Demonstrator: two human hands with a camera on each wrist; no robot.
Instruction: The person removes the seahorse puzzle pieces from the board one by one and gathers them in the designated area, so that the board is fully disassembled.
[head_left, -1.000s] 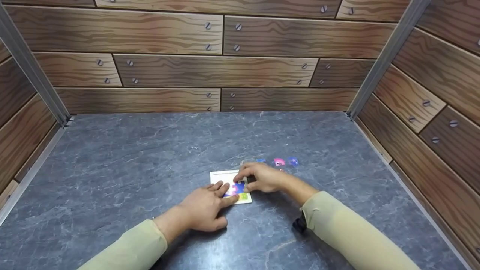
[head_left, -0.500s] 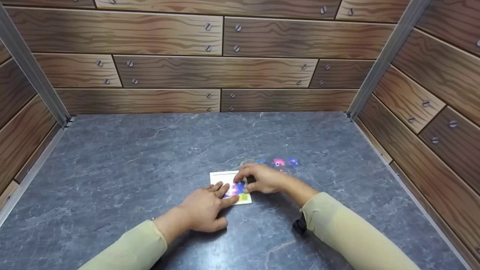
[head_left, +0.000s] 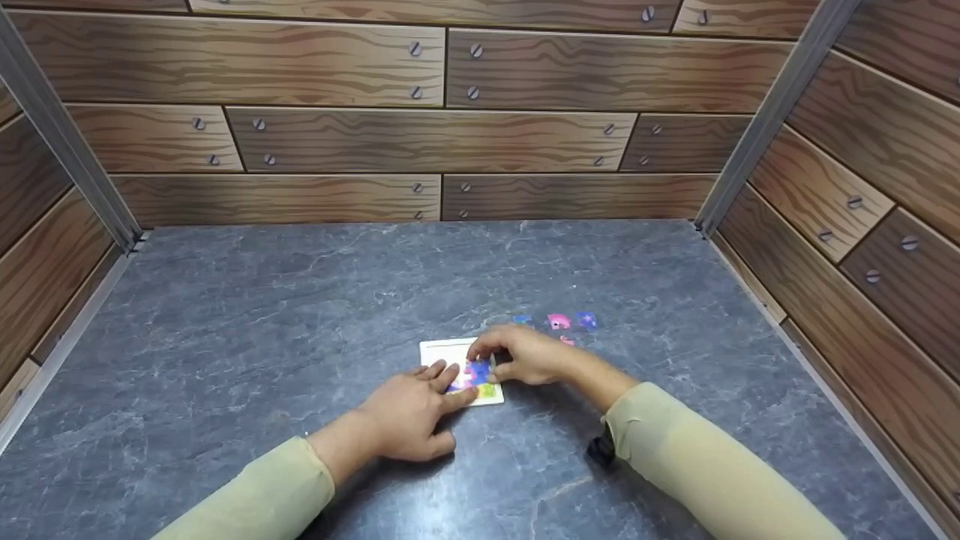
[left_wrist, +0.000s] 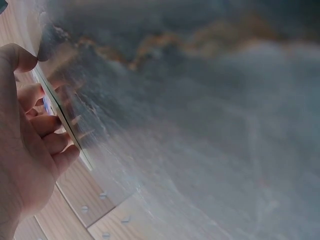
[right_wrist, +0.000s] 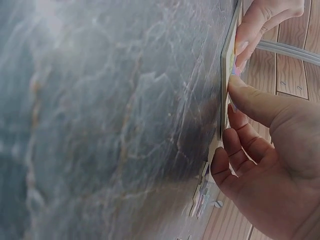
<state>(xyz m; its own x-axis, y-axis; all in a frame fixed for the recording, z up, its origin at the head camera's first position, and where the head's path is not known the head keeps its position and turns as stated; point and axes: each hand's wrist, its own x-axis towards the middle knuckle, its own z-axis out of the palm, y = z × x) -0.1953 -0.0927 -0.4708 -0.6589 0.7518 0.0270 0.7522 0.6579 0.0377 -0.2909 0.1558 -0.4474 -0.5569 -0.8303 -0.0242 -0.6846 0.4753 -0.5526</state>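
Observation:
A small white-framed jigsaw puzzle board [head_left: 442, 351] lies flat on the table. My left hand [head_left: 405, 420] rests on its lower left with the fingers spread and extended, covering part of the picture. Over the board's right side, my right hand [head_left: 529, 356] pinches a blue-purple puzzle piece [head_left: 480, 370] between thumb and fingers. The piece lies at or on the board's surface; its edges are partly hidden by the fingers. Yellow-green picture [head_left: 486, 391] shows along the bottom right. In the right wrist view, the thumb [right_wrist: 255, 100] touches the board's face.
Loose puzzle pieces lie behind my right hand: a blue one [head_left: 523, 320], a pink one [head_left: 559, 322] and a blue-purple one [head_left: 586, 321]. A pinkish piece [head_left: 567, 340] is partly hidden by the wrist. Wood-patterned walls [head_left: 337, 142] enclose the grey marbled table [head_left: 300, 300].
Both hands and the board stay almost in place. The right fingertips shift only slightly at the piece, and the head view tilts a little.

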